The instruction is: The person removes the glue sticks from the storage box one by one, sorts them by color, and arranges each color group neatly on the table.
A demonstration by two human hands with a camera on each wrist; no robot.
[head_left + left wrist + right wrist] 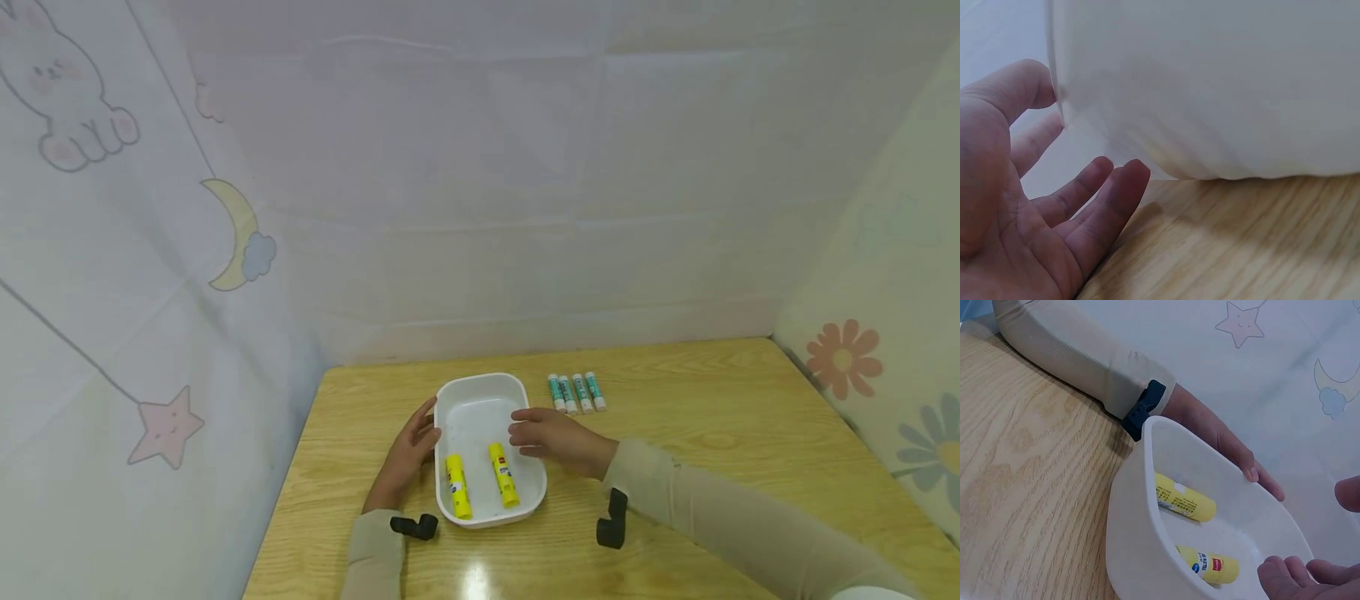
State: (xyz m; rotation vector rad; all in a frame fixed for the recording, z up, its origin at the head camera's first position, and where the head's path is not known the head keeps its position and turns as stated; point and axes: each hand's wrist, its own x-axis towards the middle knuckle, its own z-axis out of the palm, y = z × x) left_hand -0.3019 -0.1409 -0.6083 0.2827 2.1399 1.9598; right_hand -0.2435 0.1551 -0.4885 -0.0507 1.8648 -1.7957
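A white rectangular tray stands on the table with two yellow glue sticks lying inside. In the head view, one glue stick is along the left wall and the other glue stick is nearer the right wall. My left hand is at the tray's left side, its thumb at the rim and its fingers loosely spread along the outside. Over the right rim reaches my right hand, fingers extended and apart, holding nothing. The right wrist view shows its fingertips above the tray's edge.
Several teal-and-white glue sticks lie in a row on the wooden table, behind my right hand. Printed cloth walls enclose the table at the back and both sides.
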